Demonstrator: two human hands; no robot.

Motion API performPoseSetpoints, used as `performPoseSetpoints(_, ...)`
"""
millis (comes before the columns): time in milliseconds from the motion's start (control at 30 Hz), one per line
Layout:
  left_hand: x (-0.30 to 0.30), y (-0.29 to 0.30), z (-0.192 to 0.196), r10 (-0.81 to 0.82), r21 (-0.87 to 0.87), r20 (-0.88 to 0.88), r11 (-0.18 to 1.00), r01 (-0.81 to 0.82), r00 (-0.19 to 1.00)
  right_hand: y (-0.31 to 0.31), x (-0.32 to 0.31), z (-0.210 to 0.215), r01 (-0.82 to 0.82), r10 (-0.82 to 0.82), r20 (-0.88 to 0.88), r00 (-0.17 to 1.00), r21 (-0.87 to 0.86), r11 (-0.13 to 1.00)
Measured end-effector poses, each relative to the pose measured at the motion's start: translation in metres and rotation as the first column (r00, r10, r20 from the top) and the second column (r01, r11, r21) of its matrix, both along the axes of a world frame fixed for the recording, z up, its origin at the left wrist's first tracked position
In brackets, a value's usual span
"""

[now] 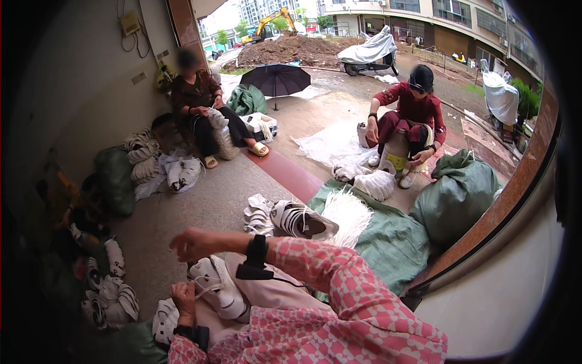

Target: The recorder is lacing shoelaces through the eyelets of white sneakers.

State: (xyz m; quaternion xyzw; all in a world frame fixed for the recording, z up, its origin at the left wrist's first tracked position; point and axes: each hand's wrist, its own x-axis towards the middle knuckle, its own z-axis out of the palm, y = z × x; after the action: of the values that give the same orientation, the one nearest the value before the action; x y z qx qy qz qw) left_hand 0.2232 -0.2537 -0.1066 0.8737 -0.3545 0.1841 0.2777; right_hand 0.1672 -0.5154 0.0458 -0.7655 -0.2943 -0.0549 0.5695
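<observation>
A white sneaker [223,296] with dark markings rests on my lap, its toe end partly hidden under my right arm. My left hand [183,298] is closed beside it, pinching a white shoelace [205,291] that runs from the shoe. Above the sneaker's far end I hold my right hand [195,244] raised, fingers curled together; whatever they grip is too small to make out. Another white shoe part [165,320] lies by my left wrist. Ahead of my right forearm sit a striped white sneaker [303,219] and a stack of white shoe pieces [259,215].
Loose white laces [347,217] lie on a green sheet [391,249]. A full green sack [458,188] stands right. Shoe piles [112,300] line the left. Two people sit ahead: one handles a shoe [217,118], the other bends by a container [397,148]. A black umbrella [276,79] stands behind.
</observation>
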Motion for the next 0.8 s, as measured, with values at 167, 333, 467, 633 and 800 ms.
performPoseSetpoints(167, 0.009, 0.018, 0.012, -0.102, -0.134, -0.323, 0.989, 0.061, 0.941, 0.022, 0.0, -0.105, 0.144, -0.064, 0.227, 0.972, -0.357, 0.923)
performPoseSetpoints(333, 0.004, -0.005, 0.083, -0.363, -0.5, -0.796, 0.845, -0.189, 0.484, 0.018, -0.014, -0.097, 0.27, -0.101, 0.396, 0.913, -0.398, 0.877)
performPoseSetpoints(467, 0.0, -0.028, 0.131, -0.583, -0.656, -0.748, 0.721, -0.221, 0.318, 0.015, -0.009, -0.105, 0.296, -0.122, 0.427, 0.896, -0.369, 0.881)
performPoseSetpoints(633, 0.004, -0.033, 0.13, -0.652, -0.71, -0.704, 0.657, -0.256, 0.28, 0.015, -0.014, -0.108, 0.269, -0.142, 0.347, 0.927, -0.35, 0.897)
performPoseSetpoints(800, 0.008, -0.032, 0.118, -0.663, -0.725, -0.685, 0.582, -0.367, 0.301, 0.006, -0.002, -0.11, 0.148, -0.071, 0.203, 0.977, -0.39, 0.909)
